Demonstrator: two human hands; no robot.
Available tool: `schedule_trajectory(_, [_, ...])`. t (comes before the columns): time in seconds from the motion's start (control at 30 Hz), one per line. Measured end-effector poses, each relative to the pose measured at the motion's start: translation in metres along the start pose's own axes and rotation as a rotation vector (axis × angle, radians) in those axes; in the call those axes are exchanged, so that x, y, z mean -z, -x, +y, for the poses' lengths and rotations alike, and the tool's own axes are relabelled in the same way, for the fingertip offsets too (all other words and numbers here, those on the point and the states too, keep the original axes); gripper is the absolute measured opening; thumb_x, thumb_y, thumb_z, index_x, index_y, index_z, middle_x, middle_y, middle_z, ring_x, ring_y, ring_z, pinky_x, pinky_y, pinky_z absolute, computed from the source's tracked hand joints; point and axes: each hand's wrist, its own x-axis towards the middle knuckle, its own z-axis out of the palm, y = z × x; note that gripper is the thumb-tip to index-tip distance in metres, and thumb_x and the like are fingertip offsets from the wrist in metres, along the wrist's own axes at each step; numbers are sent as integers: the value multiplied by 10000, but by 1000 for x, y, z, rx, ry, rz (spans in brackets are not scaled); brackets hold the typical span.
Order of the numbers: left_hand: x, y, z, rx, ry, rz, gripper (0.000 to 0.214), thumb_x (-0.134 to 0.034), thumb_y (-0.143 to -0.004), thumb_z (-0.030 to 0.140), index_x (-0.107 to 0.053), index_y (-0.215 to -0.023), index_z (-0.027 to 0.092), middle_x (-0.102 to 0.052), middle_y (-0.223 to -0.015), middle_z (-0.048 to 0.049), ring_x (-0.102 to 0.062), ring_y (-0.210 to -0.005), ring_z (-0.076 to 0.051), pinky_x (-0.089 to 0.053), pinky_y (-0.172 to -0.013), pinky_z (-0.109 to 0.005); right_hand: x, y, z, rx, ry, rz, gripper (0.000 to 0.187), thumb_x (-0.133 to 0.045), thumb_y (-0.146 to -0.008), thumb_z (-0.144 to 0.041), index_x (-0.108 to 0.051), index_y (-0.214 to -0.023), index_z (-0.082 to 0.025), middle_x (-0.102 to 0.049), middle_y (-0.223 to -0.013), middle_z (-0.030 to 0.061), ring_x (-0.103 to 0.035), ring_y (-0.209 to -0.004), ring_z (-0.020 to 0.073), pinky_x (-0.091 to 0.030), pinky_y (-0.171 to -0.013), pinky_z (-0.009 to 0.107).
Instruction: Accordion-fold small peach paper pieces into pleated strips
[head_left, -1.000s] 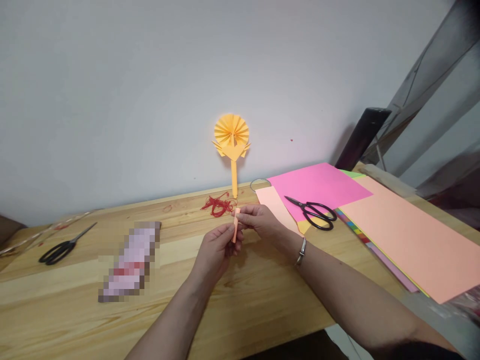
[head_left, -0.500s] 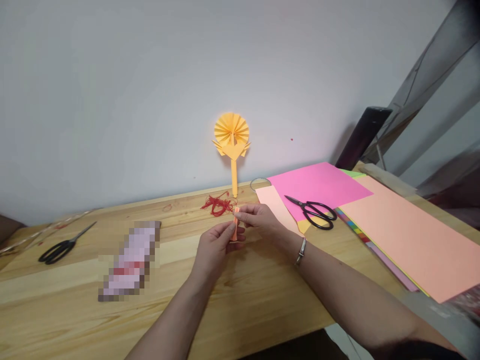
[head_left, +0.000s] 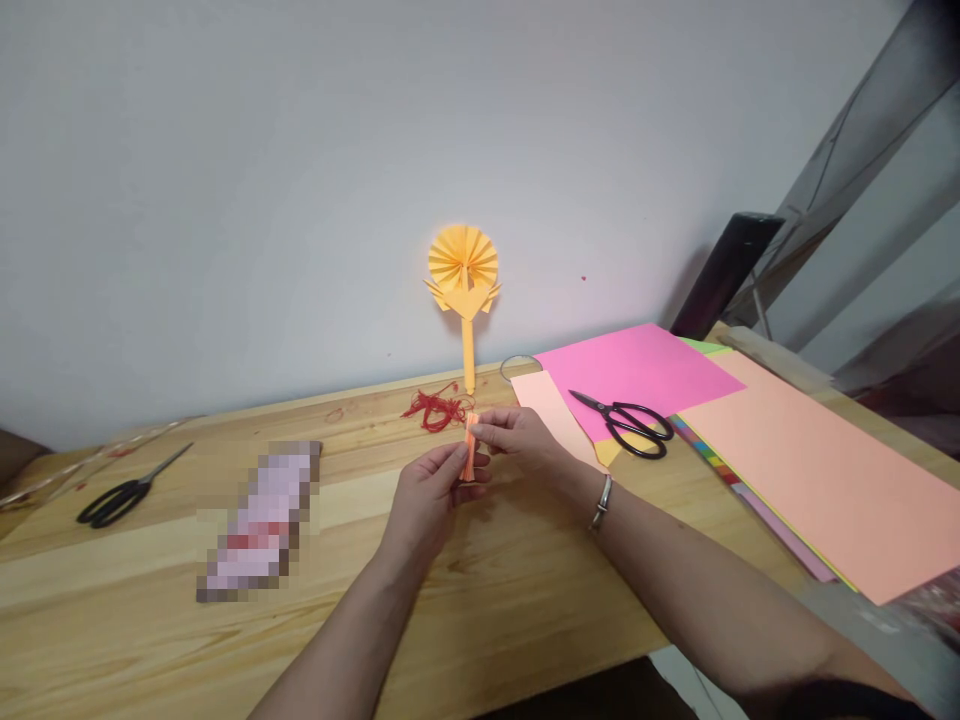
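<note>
One paper strip (head_left: 471, 461) between both hands (head_left: 429, 490) (head_left: 521, 437)

The strip (head_left: 470, 458) is matt paper, the tabletop (head_left: 172, 650) wood.

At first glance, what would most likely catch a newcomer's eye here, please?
Probably the orange paper fan, upright by the wall. Next, the bright pink sheet to its right, with black scissors partly on it. Below the fan, the left hand and right hand hold a pleated peach strip.

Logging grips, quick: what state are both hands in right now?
Left hand: closed, pinching the pleated orange paper along its lower part.
Right hand: closed, pinching the same paper near its upper end.
</note>
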Motion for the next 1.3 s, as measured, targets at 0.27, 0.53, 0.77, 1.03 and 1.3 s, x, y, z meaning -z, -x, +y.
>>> schedule_trajectory(0.27, [0,1,0,-20,-49,39,344,-739,-663,387,-686,-863,113,-677,-765,-63,-604,-620,-112,-491,-547,-199,0,1,-1,-4,1,1,289,-623,-754,-432,-615,-709,-146,-484,-610,-30,-374,-570,81,-299,-570,231])
schedule_trajectory(0.53, [-3,3,3,-22,-40,24,306,-753,-642,396,-679,-748,119,-640,-678,-22,-557,-549,-83,-479,-540,-199,0,-2,5,19,6,0,258,-643,-734,-409,-640,-721,-151,-522,-605,-28,-407,-576,86,-315,-582,231])
schedule_trajectory(0.77, [-2,2,2,-28,-65,17,300,-750,-637,402,-678,-737,129,-630,-677,-12,-551,-548,-83,-470,-534,-200,1,-1,2,21,4,-19,237,-641,-739,-383,-638,-701,-150,-533,-587,-29,-431,-575,84,-324,-581,227])
schedule_trajectory(1.03, [-2,3,2,-31,-83,37,304,-763,-607,398,-676,-727,132,-628,-661,-9,-543,-544,-89,-466,-536,-212,0,1,-1,-10,21,-5,270,-640,-719,-420,-621,-677,-154,-524,-572,-32,-439,-551,90,-338,-564,236])
schedule_trajectory(1.3, [-2,3,2,-34,-75,32,293,-761,-619,390,-680,-738,135,-627,-673,-9,-543,-552,-86,-460,-535,-203,0,0,2,24,8,-16,272,-636,-732,-419,-619,-683,-151,-535,-582,-29,-437,-564,90,-342,-575,230])
